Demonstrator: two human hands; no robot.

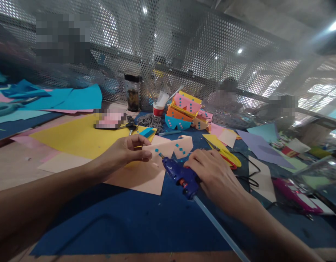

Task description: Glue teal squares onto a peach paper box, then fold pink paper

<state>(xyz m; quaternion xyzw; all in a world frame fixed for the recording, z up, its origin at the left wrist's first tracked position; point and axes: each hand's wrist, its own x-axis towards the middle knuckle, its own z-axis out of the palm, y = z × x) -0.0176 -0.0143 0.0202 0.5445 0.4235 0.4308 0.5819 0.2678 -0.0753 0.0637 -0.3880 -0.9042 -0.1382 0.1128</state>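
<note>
Between the thumb and fingers of my left hand (pixel 134 151) is the left end of a peach paper mask (pixel 168 146), dotted with small blue squares. My right hand (pixel 211 171) grips a dark blue glue gun (pixel 179 174). Its nozzle tip is at the mask's lower edge, close to one blue square; whether they touch I cannot tell. A long clear glue stick (pixel 217 225) sticks out of the gun's back end. Under the mask lies a peach paper sheet (pixel 140 178). Yellow-handled scissors (pixel 230 154) rest just beyond my right hand.
Finished-looking paper masks (pixel 181 109) are stacked at the back, beside a red-and-white cup (pixel 158 109) and grey cord (pixel 150 122). A dark-lidded jar (pixel 132 94) stands behind. Yellow paper (pixel 75 136) and a phone (pixel 110 120) lie left. A black cable (pixel 252 178) and a magenta device (pixel 296 196) lie right.
</note>
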